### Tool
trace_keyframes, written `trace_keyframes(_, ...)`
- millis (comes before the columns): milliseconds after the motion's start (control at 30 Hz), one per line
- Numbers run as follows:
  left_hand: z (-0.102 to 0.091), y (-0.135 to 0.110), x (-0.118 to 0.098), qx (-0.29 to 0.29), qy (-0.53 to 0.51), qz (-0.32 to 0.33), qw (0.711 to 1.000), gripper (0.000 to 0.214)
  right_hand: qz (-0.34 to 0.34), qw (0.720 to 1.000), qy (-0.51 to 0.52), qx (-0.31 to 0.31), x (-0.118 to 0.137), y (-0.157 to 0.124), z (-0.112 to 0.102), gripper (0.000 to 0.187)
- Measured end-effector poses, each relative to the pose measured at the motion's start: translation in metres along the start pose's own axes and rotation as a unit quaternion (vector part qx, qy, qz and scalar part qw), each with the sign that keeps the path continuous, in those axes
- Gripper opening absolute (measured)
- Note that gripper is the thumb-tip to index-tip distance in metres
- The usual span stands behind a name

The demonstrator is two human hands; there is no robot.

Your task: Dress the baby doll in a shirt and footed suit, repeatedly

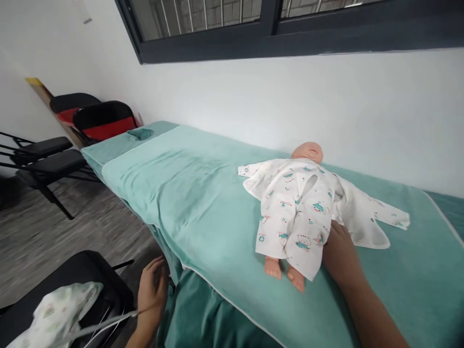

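A baby doll (307,151) lies on its back on the mint-green sheet (188,183), head toward the wall. Printed white baby trousers (286,212) cover its legs, and both bare feet stick out. A matching white baby shirt (362,212) spreads out on both sides beneath it, sleeves outstretched. My right hand (340,251) touches the side of the trouser leg at the right; its fingertips are hidden against the cloth. Off the bed's near edge, my left hand (152,285) hangs with loosely bent, parted fingers and nothing in it. A pale cord (116,319) reaches its wrist.
A black chair (90,270) at the lower left bears a crumpled printed white cloth (61,309). Folding chairs (105,121) with red and black backs stand beyond the bed's far left end. The white wall (217,96) and dark window frame (217,46) border the bed's far side.
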State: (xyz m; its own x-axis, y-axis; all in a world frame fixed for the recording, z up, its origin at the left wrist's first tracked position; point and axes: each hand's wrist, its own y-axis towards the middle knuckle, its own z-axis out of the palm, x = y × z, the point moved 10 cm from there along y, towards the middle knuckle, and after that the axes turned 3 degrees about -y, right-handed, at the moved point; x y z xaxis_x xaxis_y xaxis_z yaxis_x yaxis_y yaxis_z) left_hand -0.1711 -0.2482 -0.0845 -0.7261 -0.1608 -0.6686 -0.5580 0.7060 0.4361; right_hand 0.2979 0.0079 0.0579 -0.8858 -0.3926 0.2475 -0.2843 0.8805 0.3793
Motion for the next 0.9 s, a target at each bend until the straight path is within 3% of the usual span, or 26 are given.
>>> trace_keyframes(67, -0.001, -0.007, 0.000, 0.026, -0.008, 0.009, 1.000, 0.025, -0.009, 0.999, -0.050, 0.013, 0.003, -0.001, 0.000, 0.022)
trace_keyframes(133, 0.001, 0.002, -0.024, 0.028, -0.015, 0.023, 0.999, 0.026, -0.016, 0.998, -0.050, 0.039, 0.004, 0.001, 0.001, 0.019)
trace_keyframes(200, 0.003, 0.024, -0.071, -0.007, -0.010, 0.065, 0.998, 0.025, -0.002, 0.998, -0.015, 0.064, 0.002, 0.004, 0.002, 0.017)
trace_keyframes(267, 0.013, 0.051, -0.133, -0.039, -0.038, 0.142, 0.988, 0.026, 0.029, 0.996, 0.033, 0.073, -0.004, 0.005, 0.001, 0.016)
trace_keyframes(333, 0.049, 0.080, -0.195, 0.017, -0.073, 0.217, 0.973, 0.030, 0.056, 0.995, 0.070, 0.055, -0.009, 0.003, -0.005, 0.014)
trace_keyframes(400, 0.100, 0.100, -0.250, 0.121, -0.068, 0.287, 0.948, 0.034, 0.052, 0.995, 0.079, 0.027, -0.008, -0.002, -0.012, 0.015)
trace_keyframes(533, 0.194, 0.121, -0.319, 0.252, -0.006, 0.375, 0.892, 0.036, -0.006, 1.000, 0.008, 0.017, 0.006, -0.013, -0.015, 0.022)
trace_keyframes(633, 0.235, 0.126, -0.344, 0.285, 0.040, 0.421, 0.860, 0.029, -0.026, 0.998, -0.050, 0.040, 0.012, -0.019, -0.009, 0.024)
trace_keyframes(700, 0.245, 0.129, -0.353, 0.284, 0.050, 0.443, 0.849, 0.023, -0.023, 0.996, -0.072, 0.050, 0.013, -0.017, -0.007, 0.023)
trace_keyframes(800, 0.240, 0.132, -0.358, 0.271, 0.043, 0.455, 0.847, 0.019, -0.025, 0.993, -0.096, 0.060, 0.015, -0.010, -0.006, 0.021)
trace_keyframes(900, 0.221, 0.133, -0.352, 0.246, 0.024, 0.439, 0.864, 0.019, -0.037, 0.994, -0.088, 0.052, 0.015, -0.009, -0.009, 0.020)
